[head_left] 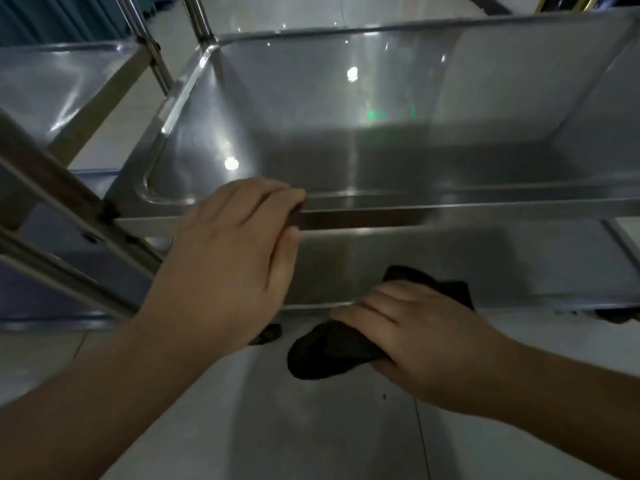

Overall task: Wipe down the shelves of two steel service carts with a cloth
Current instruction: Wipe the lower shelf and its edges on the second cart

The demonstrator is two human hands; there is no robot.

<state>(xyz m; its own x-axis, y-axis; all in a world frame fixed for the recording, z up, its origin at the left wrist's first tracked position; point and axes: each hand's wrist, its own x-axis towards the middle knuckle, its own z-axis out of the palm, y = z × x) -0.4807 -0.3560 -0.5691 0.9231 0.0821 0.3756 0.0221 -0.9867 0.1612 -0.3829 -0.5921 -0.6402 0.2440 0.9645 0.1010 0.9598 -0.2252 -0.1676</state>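
Cloth (343, 344): dark, bunched, lying at the near rim of the lower shelf (433, 261), part draped over the edge toward the floor (311, 427), part showing on the shelf surface beyond the knuckles. Long axis runs near-left to far-right. Right hand (426, 344) is on top of it, fingers curled over and clamped on the fabric; thumb hidden, so grip underneath cannot be told.

Left hand (239, 254) holds the near rim of the upper shelf (346, 133), fingers together and hooked over the edge, apparently steadying the cart. It is well apart from the cloth; right hand is the working one.

Open room: lower shelf extends bare to the right and far side, under the overhang of the upper shelf. Judgement: next stroke probably goes rightward along the shelf's length, or farther in; headroom under the upper rim is the constraint. Left is bounded by the cart upright (69, 209).

Second cart (62, 84) stands far left, just beside the first.
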